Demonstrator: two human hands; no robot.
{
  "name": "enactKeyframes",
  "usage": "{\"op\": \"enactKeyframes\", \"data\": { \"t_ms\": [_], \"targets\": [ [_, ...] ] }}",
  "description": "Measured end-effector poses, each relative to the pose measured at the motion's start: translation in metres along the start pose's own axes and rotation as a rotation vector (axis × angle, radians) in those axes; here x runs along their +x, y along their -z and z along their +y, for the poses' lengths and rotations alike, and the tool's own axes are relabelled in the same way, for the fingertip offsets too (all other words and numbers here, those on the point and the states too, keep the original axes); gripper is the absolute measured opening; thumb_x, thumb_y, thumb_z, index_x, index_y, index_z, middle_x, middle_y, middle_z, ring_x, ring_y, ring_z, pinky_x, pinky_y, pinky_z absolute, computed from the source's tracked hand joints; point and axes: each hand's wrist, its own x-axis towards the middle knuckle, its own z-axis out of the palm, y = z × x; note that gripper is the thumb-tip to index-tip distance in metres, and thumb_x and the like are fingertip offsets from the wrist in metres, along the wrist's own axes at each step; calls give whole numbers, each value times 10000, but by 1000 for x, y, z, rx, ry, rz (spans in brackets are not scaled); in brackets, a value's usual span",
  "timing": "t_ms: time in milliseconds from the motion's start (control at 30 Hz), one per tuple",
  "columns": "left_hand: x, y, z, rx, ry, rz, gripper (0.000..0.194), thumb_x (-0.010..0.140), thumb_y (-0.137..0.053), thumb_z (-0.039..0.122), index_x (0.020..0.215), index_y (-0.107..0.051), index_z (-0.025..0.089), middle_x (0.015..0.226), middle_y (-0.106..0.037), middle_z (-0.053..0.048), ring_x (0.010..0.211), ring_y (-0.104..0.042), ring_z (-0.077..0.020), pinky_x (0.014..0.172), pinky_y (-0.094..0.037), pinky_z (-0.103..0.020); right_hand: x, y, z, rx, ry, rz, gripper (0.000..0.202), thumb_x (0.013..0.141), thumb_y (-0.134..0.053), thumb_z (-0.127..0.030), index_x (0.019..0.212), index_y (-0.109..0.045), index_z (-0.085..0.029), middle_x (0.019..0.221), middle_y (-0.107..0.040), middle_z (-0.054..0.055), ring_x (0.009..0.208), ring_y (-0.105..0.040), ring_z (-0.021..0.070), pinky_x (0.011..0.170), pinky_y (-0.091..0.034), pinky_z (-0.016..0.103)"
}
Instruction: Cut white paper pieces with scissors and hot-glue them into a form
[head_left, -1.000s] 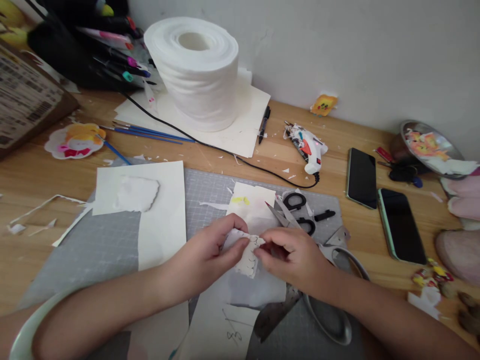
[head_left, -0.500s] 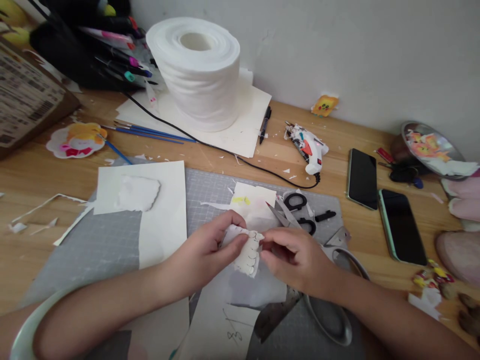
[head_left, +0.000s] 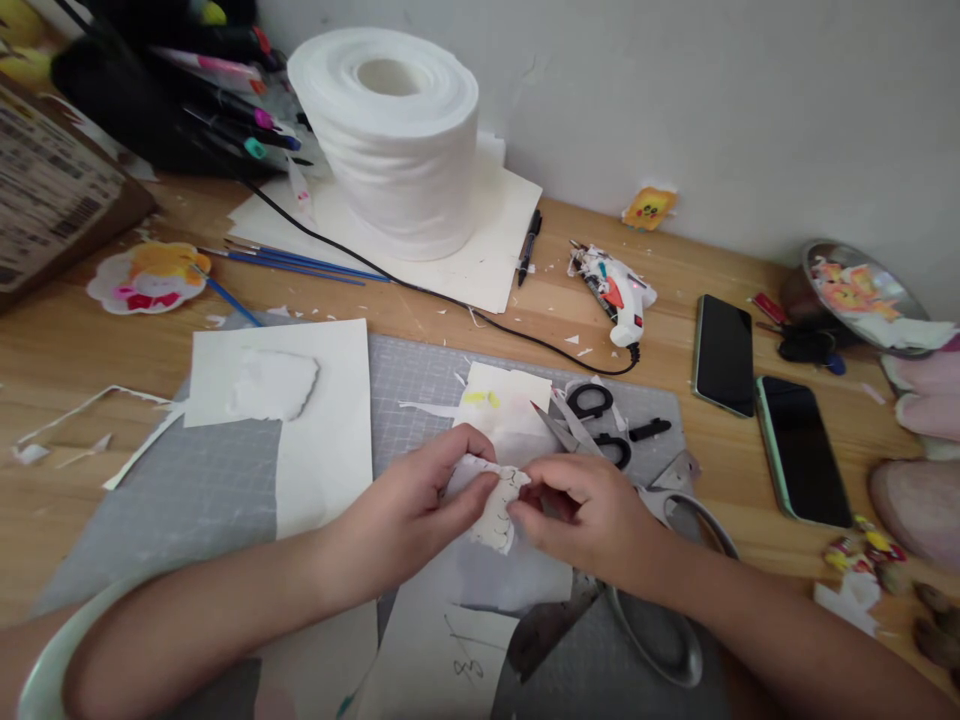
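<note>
Between my two hands is a small white paper cutout (head_left: 495, 522) with a scalloped edge drawn in dark line. My left hand (head_left: 442, 490) pinches its upper left side, thumb on top. The fingertips of my right hand (head_left: 577, 505) are closed on its upper right edge. Beneath the cutout lie white paper sheets (head_left: 517, 580) on a grey cutting mat (head_left: 420, 365). Small black-handled scissors (head_left: 577, 425) rest just beyond my right hand, and larger grey-handled scissors (head_left: 694, 650) lie partly under my right forearm.
A white glue gun (head_left: 619, 300) with a black cord lies behind the mat. Two phones (head_left: 724, 355) and a metal bowl (head_left: 862, 300) of paper pieces are at the right. A large white roll (head_left: 390, 150), paintbrushes (head_left: 300, 262) and a paint palette (head_left: 150, 280) stand at the back left.
My right thumb has shifted slightly left and inward over the cutout's right edge, covering more of it. My left hand keeps its hold. The view has shifted a little.
</note>
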Motion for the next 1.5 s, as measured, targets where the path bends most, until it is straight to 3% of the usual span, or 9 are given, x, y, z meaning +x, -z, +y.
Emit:
{"op": "enactKeyframes", "data": {
  "t_ms": [333,467,667,900,1233,1367,1500],
  "targets": [
    [-4,-1,5,-137,58,-131,182,810,-480,306,949,-377,251,576,-302,95,448,-269,-75,391,-214,-181,1,1,0,13,6,7,224,753,-572,-263,569,-490,-165,501,-419,-67,478,-381,54,455,-273,190],
    [-3,1,5,-151,68,-129,151,814,-474,279,941,-398,251,632,-372,77,512,-341,-84,442,-294,-181,-1,4,-1,78,-11,-27,238,804,-521,-316,619,-517,-166,536,-451,-55,494,-397,60,450,-284,194],
    [1,2,9,-400,135,-121,165,806,-482,310,915,-373,254,597,-443,79,498,-429,-93,428,-337,-175,-2,8,-1,205,-67,-36,176,830,-469,-261,823,-626,-182,595,-532,-38,503,-436,67,454,-334,188],
    [1,1,8,-466,152,-123,186,801,-488,317,910,-350,257,625,-452,78,489,-424,-81,415,-336,-164,-1,7,-4,162,-76,-35,104,714,-562,-186,774,-647,-181,593,-566,-36,489,-438,64,443,-336,176],
    [0,2,9,-293,97,-100,151,811,-484,298,914,-383,256,672,-463,63,524,-431,-91,443,-362,-174,1,6,-2,112,-54,-67,72,732,-583,-236,709,-628,-183,543,-508,-53,481,-406,60,443,-307,181],
    [-2,1,6,-150,15,-62,127,826,-465,278,933,-402,250,725,-479,50,599,-453,-102,522,-389,-190,1,4,-1,85,-45,-59,107,740,-580,-249,662,-607,-181,517,-476,-58,477,-396,61,443,-295,185],
    [-4,1,5,-26,-12,-72,146,832,-447,287,963,-399,245,610,-396,79,487,-361,-88,438,-309,-186,0,0,0,27,-36,-24,194,743,-580,-273,584,-548,-168,498,-438,-59,476,-379,61,445,-277,194]
  ]
}}
